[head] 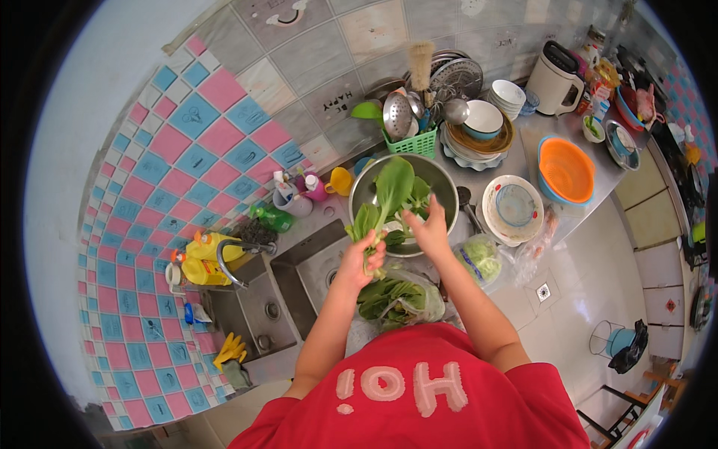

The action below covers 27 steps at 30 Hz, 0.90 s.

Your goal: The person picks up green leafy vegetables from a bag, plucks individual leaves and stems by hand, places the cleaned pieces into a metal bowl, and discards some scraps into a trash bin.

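Note:
My left hand (362, 261) grips a bunch of leafy greens (387, 193), likely bok choy, by the stem ends. Its leaves rise over a wide stainless steel bowl (449, 188). Over the bowl's near right side is my right hand (429, 230), thumb and fingers apart, with nothing plainly held. Loose green leaves (418, 193) are in the bowl, just beyond the right fingers; my hand and the bunch hide part of them. Closer to my body, a clear plastic bag (432, 297) holds more greens (392, 297).
A double steel sink (303, 269) with a curved faucet (230, 264) is on the left. To the right are a bagged light green vegetable (479, 261), stacked plates (488, 210) and an orange colander (566, 171). A green utensil basket (415, 147) stands behind the bowl.

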Available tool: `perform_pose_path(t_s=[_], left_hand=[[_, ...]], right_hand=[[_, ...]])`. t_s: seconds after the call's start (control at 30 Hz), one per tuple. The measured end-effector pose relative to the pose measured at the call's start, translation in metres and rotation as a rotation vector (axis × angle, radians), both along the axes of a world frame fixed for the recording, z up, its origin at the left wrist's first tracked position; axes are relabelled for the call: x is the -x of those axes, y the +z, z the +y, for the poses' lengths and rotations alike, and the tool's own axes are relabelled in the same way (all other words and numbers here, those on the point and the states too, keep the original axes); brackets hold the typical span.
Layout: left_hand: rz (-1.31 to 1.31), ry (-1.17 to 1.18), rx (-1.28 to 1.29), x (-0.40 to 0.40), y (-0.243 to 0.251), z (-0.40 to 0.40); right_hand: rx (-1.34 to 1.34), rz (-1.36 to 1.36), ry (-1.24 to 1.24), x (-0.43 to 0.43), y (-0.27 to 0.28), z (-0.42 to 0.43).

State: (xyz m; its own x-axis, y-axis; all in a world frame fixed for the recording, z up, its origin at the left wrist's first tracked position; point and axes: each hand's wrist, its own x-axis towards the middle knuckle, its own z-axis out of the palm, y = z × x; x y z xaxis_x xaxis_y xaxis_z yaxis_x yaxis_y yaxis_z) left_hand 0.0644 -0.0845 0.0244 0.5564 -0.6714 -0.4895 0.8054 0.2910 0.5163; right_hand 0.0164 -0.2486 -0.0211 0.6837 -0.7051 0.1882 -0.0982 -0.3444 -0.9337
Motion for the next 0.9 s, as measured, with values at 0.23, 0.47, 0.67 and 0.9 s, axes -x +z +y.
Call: perform_pose_path(t_s=[0.23, 0.47, 0.67, 0.9], left_hand=[[0.033, -0.301, -0.076, 0.003, -0.004, 0.033], [-0.119, -0.297, -0.212, 0.007, 0.011, 0.035], [-0.120, -0.141, -0.186, 0.016, 0.014, 0.046], [-0.082, -0.109, -0.164, 0.013, 0.008, 0.051]], right_hand=[[-0.009, -0.021, 0.469, -0.004, 0.081, -0.058], [0.092, -0.104, 0.399, -0.026, 0.043, -0.054], [-0.538, -0.058, 0.034, -0.042, 0.021, -0.061], [-0.977, -0.086, 0.442, -0.026, 0.054, -0.036]])
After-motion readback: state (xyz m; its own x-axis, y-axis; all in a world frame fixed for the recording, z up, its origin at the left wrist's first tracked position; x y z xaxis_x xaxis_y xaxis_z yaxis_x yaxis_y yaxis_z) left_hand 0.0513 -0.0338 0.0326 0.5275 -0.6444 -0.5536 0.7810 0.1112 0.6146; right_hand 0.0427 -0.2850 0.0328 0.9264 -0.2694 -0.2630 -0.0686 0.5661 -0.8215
